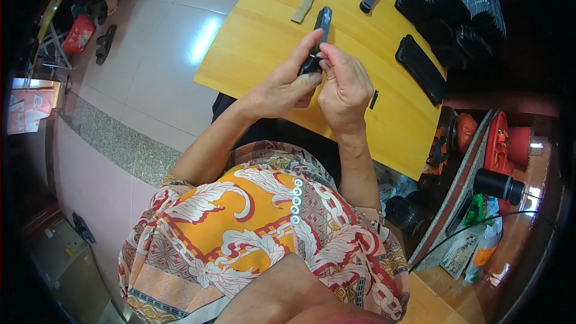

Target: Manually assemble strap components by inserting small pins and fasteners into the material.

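Where both hands [277, 89] [347, 91] meet, they hold a black object [324, 19].

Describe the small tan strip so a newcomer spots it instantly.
Start at the yellow table. On its far-left part, left of the dark elongated piece in the left hand, lies the tan strip. Its colour sets it apart from that dark piece and the long black pouch.

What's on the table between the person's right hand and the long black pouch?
The head view shows a small black strip between the right hand and the long black pouch.
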A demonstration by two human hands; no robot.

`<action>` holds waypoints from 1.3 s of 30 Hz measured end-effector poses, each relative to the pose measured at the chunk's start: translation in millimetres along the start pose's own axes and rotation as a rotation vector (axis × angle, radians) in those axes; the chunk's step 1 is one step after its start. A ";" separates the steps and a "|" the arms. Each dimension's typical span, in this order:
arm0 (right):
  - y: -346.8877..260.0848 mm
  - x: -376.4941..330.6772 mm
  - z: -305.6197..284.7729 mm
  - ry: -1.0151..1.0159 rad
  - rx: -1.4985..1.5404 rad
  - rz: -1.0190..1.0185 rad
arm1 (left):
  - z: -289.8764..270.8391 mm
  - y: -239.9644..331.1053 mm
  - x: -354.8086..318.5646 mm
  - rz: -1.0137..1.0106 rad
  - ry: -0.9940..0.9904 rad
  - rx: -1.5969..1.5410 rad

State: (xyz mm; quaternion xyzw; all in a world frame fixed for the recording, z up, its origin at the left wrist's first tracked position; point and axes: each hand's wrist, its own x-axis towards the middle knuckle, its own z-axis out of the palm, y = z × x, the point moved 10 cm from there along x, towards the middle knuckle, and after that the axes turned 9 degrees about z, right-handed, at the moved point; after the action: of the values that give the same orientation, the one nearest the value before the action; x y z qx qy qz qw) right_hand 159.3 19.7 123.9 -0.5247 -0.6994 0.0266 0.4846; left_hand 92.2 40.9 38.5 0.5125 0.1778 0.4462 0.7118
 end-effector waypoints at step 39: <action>164.2 -21.1 -120.9 0.005 -0.500 0.507 | -39.5 -40.9 -23.6 -0.047 0.419 -0.440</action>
State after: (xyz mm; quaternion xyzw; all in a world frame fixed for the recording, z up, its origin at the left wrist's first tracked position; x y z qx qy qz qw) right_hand 360.5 20.3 84.5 -0.7840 -0.5307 -0.0271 0.3208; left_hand 69.9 41.0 -18.9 0.2385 0.2317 0.5536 0.7635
